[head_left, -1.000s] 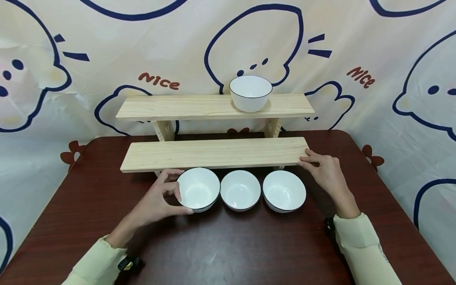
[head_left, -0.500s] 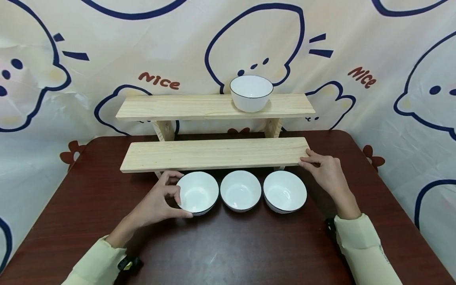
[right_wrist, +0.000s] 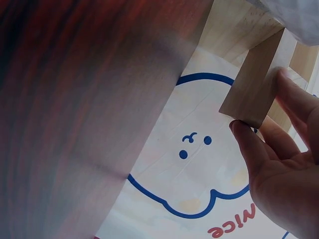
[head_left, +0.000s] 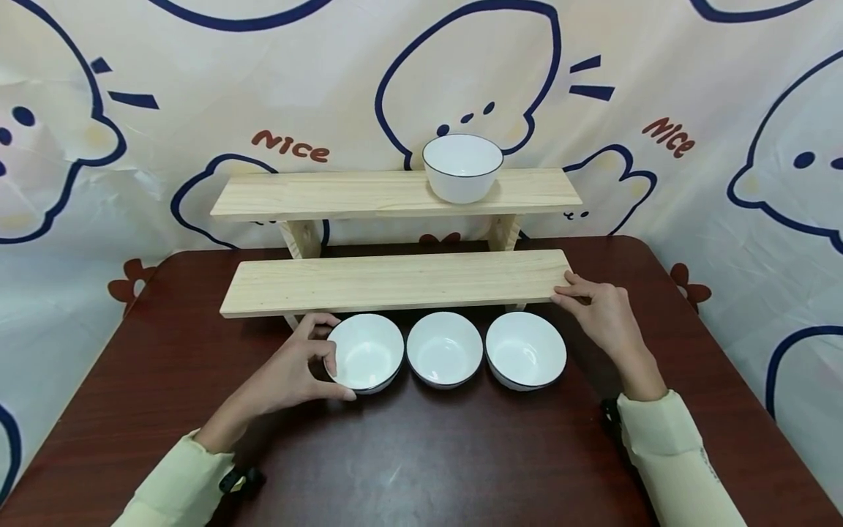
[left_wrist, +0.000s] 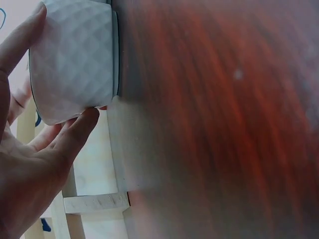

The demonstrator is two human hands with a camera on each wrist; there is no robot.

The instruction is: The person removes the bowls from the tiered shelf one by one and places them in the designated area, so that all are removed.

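My left hand [head_left: 286, 369] grips the leftmost white bowl [head_left: 366, 353], thumb at its near side and fingers at its far side. In the left wrist view, this bowl [left_wrist: 75, 62] shows a diamond-textured outer wall and a dark rim, its foot at or very near the tabletop. My right hand [head_left: 604, 318] holds the right end of the lower board of a two-tier wooden shelf [head_left: 395, 282]. From the right wrist, thumb and fingers pinch that board end [right_wrist: 254, 82]. A middle bowl [head_left: 444, 350] and a right bowl [head_left: 525, 351] stand in a row beside the held one.
Another white bowl [head_left: 462, 168] sits on the upper board [head_left: 329, 196], right of its middle. The shelf stands at the back of a dark brown table [head_left: 408, 468]. Behind it hangs a cartoon-printed cloth [head_left: 329, 88].
The leftmost bowl, in my left hand, has shifted slightly towards me and away from the middle bowl. My right hand stays on the board end. The head view has tilted slightly.
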